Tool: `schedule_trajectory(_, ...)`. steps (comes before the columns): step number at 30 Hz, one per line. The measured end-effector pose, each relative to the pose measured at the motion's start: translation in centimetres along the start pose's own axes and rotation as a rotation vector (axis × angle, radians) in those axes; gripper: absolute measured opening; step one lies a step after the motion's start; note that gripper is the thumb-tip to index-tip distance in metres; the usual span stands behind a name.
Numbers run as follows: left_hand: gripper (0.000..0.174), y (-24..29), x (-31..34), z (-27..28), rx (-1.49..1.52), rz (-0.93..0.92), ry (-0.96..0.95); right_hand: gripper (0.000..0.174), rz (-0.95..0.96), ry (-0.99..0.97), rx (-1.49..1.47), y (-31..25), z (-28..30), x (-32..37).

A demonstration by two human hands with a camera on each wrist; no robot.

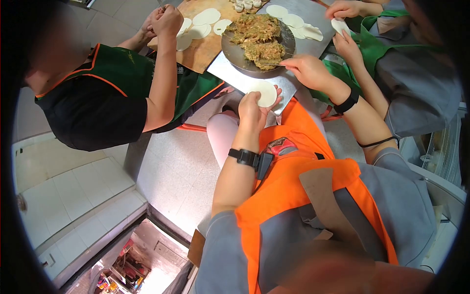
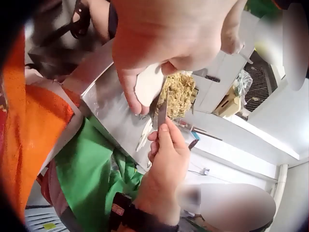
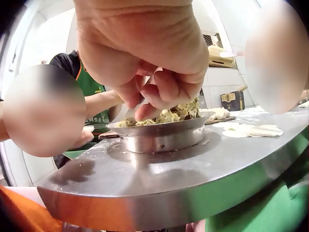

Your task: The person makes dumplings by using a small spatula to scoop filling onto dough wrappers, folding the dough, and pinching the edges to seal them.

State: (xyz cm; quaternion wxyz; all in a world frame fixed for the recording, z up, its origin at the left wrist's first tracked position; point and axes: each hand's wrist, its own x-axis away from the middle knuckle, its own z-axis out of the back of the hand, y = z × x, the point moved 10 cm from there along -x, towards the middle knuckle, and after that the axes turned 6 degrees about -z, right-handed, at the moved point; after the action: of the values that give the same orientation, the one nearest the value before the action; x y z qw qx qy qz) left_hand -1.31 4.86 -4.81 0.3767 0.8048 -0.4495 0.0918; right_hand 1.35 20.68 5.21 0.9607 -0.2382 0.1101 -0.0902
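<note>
My left hand holds a round, pale dumpling wrapper near the table's front edge, thumb at one side and fingers beneath. Gripped in my right hand is a narrow, flat metal filling spatula. Its far end reaches into the chunky green-brown filling at the near side of a wide metal bowl. In the left wrist view, the wrapper lies just beside the spatula and the filling. The right wrist view shows my curled fingers right over the bowl's rim, partly hiding the spatula.
Several loose wrappers lie right of the bowl; others rest on a wooden board at left, with shaped dumplings behind. A person in a green apron works at left. Another person's hands hold a wrapper at right.
</note>
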Motion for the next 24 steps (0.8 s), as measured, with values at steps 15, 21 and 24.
schedule_trajectory(15, 0.049, 2.6, -4.5, -0.8, -0.139, -0.026, 0.076, 0.024, -0.024, 0.095, -0.243, -2.5, 0.3, 2.3)
schedule_trajectory(21, 0.045, 3.2, -4.4, -0.9, -0.134, -0.055, 0.051, 0.022, 0.013, 0.038, -0.237, -2.2, -1.4, -0.2)
schedule_trajectory(24, 0.044, 3.7, -4.1, 0.2, -0.120, -0.109, 0.127, 0.023, 0.012, -0.011, -0.181, -3.7, -1.4, 0.8)
